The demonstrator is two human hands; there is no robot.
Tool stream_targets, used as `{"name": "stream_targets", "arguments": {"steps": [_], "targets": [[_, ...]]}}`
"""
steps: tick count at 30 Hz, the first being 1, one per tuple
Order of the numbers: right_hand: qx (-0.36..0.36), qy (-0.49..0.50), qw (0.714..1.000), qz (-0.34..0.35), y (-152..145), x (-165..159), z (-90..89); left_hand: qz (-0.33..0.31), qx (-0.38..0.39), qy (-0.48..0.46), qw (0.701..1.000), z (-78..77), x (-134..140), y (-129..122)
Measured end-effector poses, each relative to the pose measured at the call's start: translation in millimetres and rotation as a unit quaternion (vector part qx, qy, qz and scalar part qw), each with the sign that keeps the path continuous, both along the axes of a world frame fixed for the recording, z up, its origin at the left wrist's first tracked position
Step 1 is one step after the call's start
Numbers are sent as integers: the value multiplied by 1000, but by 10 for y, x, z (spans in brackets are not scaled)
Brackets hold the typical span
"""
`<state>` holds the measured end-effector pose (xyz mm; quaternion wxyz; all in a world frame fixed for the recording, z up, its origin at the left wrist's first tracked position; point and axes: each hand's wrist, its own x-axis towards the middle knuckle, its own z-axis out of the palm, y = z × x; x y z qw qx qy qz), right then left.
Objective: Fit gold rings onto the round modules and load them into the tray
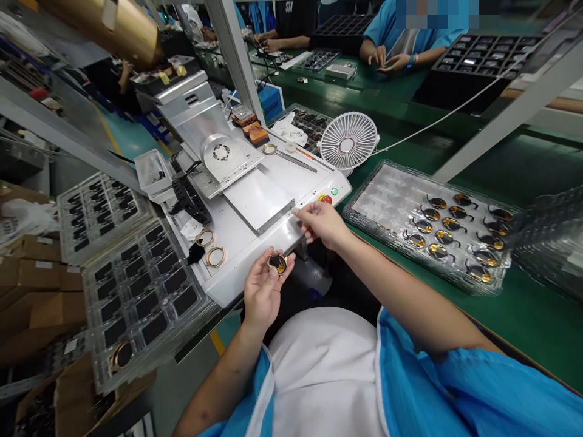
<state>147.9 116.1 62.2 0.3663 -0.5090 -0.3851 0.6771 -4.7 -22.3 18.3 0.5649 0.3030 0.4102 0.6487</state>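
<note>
My left hand holds a round watch case with a gold rim and a dark and yellow inside, tilted up towards me. Close to the front edge of the white machine, my right hand has its thumb and forefinger pinched together; whatever sits between them is too small to make out. Two gold rings lie on the machine's left side, beside a black part. On the right, a clear plastic tray carries several round black and yellow parts with dark tails.
A metal fixture stands on the machine under a gold cylinder. Red and green buttons sit at its front right. Beyond are tweezers and a white fan. Trays of dark squares flank the left. A co-worker's hands show across the bench.
</note>
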Motion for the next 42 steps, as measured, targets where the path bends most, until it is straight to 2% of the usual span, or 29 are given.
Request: {"name": "stream_targets", "arguments": {"steps": [2,5,9,11,16,18,25,34,42], "targets": [[15,-12,999,-35,228,-32,59,-19,3,22,1000,28,-31,-10],[34,-21,998,-45,404,-80,116,-8,34,81,996,4,-63,-6],[62,-17,997,-39,277,-56,140,26,78,183,980,-40,-71,17],[85,-2,996,0,81,-2,138,45,98,241,964,-46,-61,24],[92,-4,974,207,-477,130,88,73,129,339,929,-55,-34,26],[104,-38,967,229,-612,146,59,71,142,356,921,-59,-26,24],[154,-106,964,188,-691,106,26,74,147,390,906,-32,-5,-2],[91,-35,973,212,-715,133,111,84,156,388,904,-6,2,-20],[155,-121,964,181,-731,128,87,88,154,410,895,23,-1,-46]]}}
